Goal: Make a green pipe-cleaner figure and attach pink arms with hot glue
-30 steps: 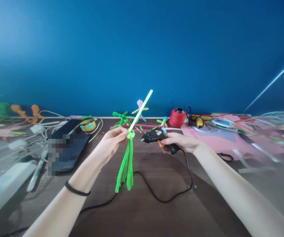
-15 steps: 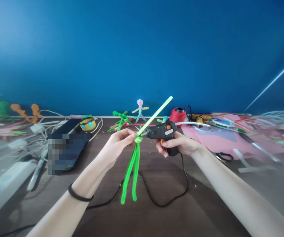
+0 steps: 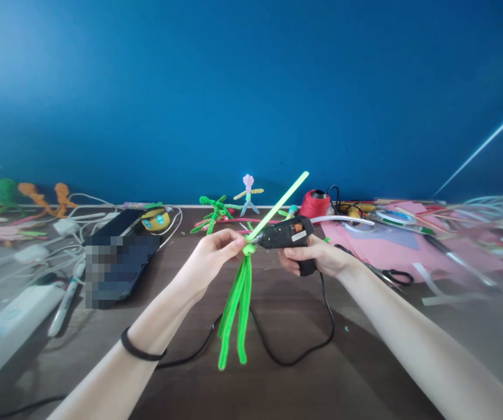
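Observation:
Between thumb and fingers my left hand (image 3: 220, 254) pinches a bundle of bright green pipe cleaners (image 3: 243, 303) at its knotted top. Several green strands hang down from the knot, and one paler yellow-green pipe cleaner (image 3: 284, 201) sticks up to the right. My right hand (image 3: 315, 256) is wrapped round the handle of a black hot glue gun (image 3: 280, 233), with a whitish glue stick (image 3: 343, 219) jutting from its rear. The gun's nozzle meets the pipe cleaners just above the knot, beside my left fingertips; whether glue is coming out cannot be made out.
Pipe-cleaner figures, one green (image 3: 215, 211) and one pastel (image 3: 248, 195), stand near the blue wall. A red thread spool (image 3: 315, 204), pink sheets (image 3: 365, 248) and scissors (image 3: 395, 277) lie right. At left are a phone (image 3: 124, 268) and a power strip (image 3: 13, 326). A black cord (image 3: 286, 364) loops across the table.
My left hand and the pipe cleaners have shifted slightly right. The nozzle now sits closer against the knot, and the hanging strands have turned, with another strand showing. My right fingers have drawn in round the handle.

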`<state>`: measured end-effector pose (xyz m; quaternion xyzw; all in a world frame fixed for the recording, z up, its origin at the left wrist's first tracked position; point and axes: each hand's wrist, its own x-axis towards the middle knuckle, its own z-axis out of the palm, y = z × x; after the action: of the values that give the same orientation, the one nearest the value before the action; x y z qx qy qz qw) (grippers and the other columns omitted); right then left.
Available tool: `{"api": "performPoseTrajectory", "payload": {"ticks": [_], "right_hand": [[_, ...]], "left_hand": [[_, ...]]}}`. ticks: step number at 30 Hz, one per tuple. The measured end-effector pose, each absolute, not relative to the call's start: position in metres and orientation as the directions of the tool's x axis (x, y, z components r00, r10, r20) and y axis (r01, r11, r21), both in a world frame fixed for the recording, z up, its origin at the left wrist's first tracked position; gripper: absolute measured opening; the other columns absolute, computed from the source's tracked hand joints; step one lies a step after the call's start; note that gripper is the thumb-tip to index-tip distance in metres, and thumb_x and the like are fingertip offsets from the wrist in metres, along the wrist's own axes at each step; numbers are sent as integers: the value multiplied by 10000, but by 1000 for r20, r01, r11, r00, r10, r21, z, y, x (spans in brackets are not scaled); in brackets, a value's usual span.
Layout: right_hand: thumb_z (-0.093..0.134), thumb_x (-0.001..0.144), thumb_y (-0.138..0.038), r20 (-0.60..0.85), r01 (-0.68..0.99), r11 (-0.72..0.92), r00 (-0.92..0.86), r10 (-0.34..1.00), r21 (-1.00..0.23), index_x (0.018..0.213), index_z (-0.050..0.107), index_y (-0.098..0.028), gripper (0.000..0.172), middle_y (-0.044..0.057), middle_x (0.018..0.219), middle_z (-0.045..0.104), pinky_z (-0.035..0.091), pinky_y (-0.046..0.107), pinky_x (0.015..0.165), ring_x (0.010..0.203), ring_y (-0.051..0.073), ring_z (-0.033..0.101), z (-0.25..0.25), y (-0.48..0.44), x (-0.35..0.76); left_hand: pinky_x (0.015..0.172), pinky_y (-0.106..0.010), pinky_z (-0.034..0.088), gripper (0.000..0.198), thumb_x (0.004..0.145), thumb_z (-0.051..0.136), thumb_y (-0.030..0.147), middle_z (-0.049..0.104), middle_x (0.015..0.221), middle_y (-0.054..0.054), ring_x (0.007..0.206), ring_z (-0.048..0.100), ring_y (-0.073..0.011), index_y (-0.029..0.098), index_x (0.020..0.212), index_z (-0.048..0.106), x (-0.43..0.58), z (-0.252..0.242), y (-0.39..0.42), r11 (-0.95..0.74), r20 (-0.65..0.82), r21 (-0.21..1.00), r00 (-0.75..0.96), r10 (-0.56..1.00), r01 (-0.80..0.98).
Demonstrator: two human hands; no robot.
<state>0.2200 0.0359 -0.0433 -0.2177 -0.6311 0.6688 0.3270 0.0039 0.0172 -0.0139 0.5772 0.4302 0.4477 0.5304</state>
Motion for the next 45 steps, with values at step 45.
{"api": "performPoseTrajectory", "payload": {"ticks": [45], "right_hand": [[621, 742, -240, 92, -115, 21, -656, 750, -993, 737, 540, -121, 144, -56, 498, 426, 360, 223, 413, 429, 69, 428, -49, 40, 224]], "left_hand": [[571, -233, 333, 212, 675, 643, 342, 514, 555, 30, 549, 450, -97, 164, 597, 560, 3, -17, 18, -52, 44, 998, 236, 971, 28]]}}
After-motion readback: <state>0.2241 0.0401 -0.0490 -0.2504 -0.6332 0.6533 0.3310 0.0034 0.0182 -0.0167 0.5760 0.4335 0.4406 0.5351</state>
